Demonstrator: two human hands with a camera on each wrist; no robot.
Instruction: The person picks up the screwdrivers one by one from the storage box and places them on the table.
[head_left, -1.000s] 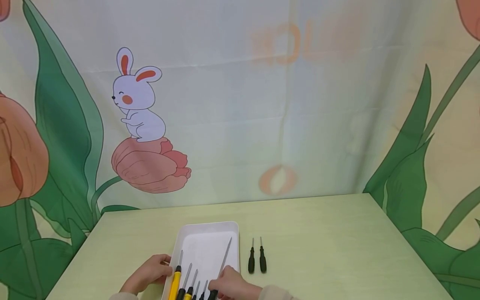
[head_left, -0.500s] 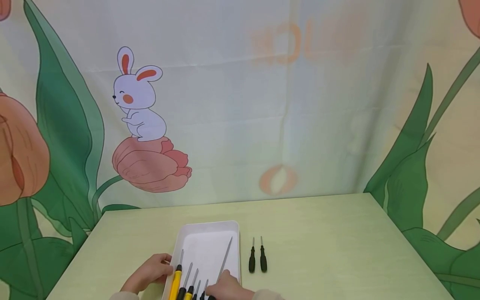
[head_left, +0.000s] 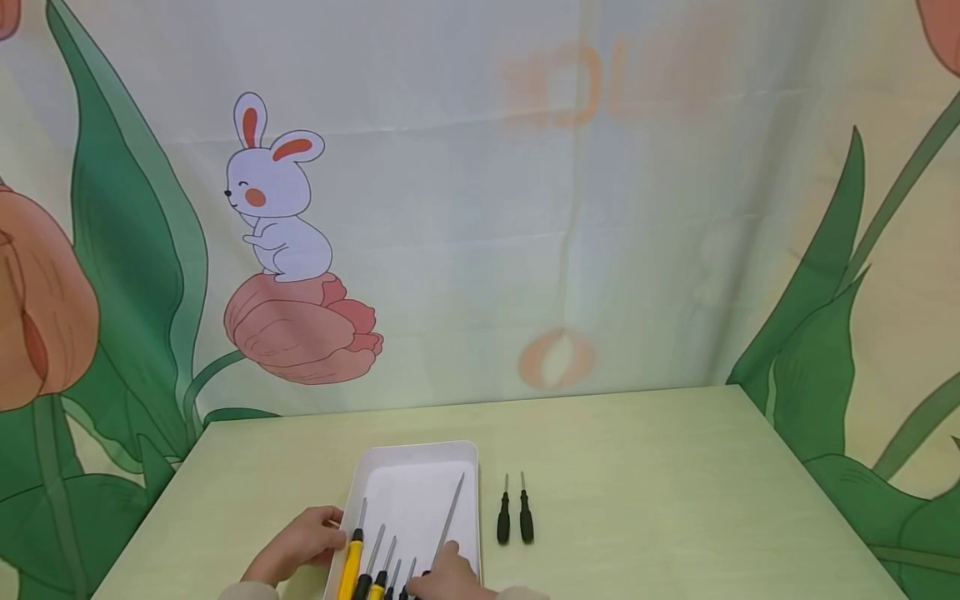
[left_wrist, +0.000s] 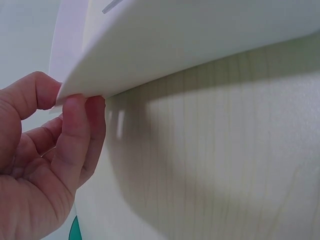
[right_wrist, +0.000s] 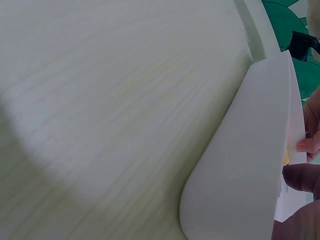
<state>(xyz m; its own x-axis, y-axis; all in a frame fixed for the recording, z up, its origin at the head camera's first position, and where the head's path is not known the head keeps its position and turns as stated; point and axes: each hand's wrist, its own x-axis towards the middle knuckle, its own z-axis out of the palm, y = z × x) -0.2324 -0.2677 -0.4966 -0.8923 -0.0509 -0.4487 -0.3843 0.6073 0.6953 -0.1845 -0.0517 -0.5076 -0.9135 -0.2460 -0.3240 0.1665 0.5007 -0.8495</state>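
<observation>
A white tray [head_left: 420, 467] holds several screwdrivers. My left hand [head_left: 303, 537] pinches the tray's left edge, thumb and fingers on either side of the rim in the left wrist view. Along that side lie a yellow-handled screwdriver [head_left: 350, 567], a black-handled one [head_left: 362, 586] and smaller ones. My right hand [head_left: 448, 575] is over the tray's right part, its curled fingers round the dark handle of a long-shafted screwdriver [head_left: 450, 521], mostly hidden beneath them. That shaft slants up to the right inside the tray. The fingertips come close to a small black screwdriver [head_left: 408, 575].
Two small black screwdrivers [head_left: 526, 521] lie side by side on the pale wood-grain table [head_left: 660, 500], right of the tray. A printed curtain [head_left: 450, 208] with a rabbit and tulips hangs behind the table's far edge.
My right hand has shifted a little left and lower over the tray, while the long screwdriver's tip stays almost in place. The left hand keeps its hold on the tray edge.
</observation>
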